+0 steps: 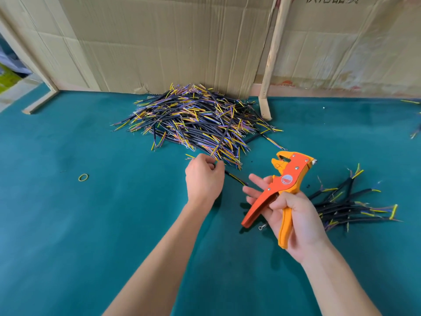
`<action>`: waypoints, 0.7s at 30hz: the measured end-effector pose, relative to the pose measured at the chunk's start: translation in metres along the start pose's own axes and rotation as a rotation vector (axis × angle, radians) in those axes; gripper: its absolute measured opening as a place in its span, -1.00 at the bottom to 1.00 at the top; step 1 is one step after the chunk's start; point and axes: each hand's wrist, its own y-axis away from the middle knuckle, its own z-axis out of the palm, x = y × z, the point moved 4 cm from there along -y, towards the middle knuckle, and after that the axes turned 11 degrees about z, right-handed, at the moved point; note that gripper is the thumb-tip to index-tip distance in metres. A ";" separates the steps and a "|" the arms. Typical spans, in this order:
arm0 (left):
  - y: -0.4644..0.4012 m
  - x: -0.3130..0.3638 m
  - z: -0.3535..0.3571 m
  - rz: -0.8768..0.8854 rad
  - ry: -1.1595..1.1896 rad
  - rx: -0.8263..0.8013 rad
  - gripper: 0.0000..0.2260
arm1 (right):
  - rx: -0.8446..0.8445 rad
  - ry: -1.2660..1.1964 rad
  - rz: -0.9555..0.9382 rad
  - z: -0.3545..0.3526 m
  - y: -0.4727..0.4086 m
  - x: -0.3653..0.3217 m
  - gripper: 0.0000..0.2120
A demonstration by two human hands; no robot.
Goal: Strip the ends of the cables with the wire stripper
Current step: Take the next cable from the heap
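Note:
A big pile of short black cables (196,119) with yellow, blue and purple wire ends lies at the back of the green table (91,224). My left hand (204,179) is at the pile's near edge, its fingers curled round one black cable (235,179) that sticks out to the right. My right hand (293,217) grips the orange wire stripper (284,185) by its handles, jaws pointing up and left, apart from the cable. A smaller heap of cables (350,206) lies to the right of that hand.
Cardboard sheets (182,42) stand along the back of the table, with a wooden stick (272,55) leaning against them. A yellow rubber band (83,177) lies on the left. A small metal ring terminal (262,227) lies under the stripper. More cable ends (415,131) show at the right edge.

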 end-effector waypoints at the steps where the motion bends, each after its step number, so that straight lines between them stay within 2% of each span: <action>1: -0.007 0.001 0.001 -0.019 -0.003 -0.003 -0.75 | -0.005 -0.001 -0.005 0.000 0.000 -0.001 -0.53; 3: -0.015 0.003 0.004 -0.037 -0.082 0.003 -0.53 | -0.018 0.001 -0.020 0.001 0.001 -0.002 -0.55; 5: -0.015 0.006 0.005 -0.057 -0.170 0.068 -0.46 | -0.025 -0.007 -0.015 0.001 0.001 -0.002 -0.55; 8: -0.012 0.007 0.008 -0.060 -0.182 0.128 -0.64 | -0.021 -0.002 -0.005 0.002 0.001 -0.002 -0.52; 11: -0.010 0.004 0.005 0.028 -0.160 0.123 -0.77 | -0.022 0.002 0.002 0.002 0.001 -0.001 -0.55; 17: -0.008 0.005 -0.011 0.140 -0.100 0.069 -0.68 | -0.023 -0.004 0.036 0.002 0.000 0.001 -0.54; 21: 0.013 0.012 -0.010 0.128 0.100 0.016 -0.66 | -0.029 -0.002 0.064 0.004 0.001 0.003 -0.53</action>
